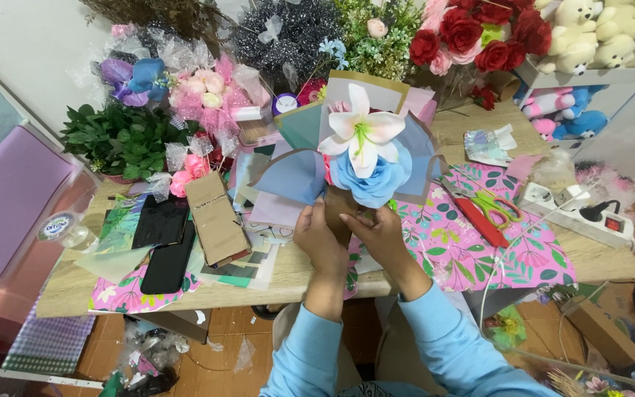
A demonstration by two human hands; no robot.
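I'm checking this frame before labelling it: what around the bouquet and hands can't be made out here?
- Bouquet stem: head view, hidden behind the left hand and right hand.
- Fingertips and grip: turned away from the camera.
- Scissors blades: blurred against the patterned pink paper.
- Clear tape roll: blurred near the left edge.

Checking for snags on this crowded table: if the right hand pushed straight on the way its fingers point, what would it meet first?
The right hand points up-left at the bouquet's wrapped stem, which it already grips; next likely the left hand, though depth is unclear.
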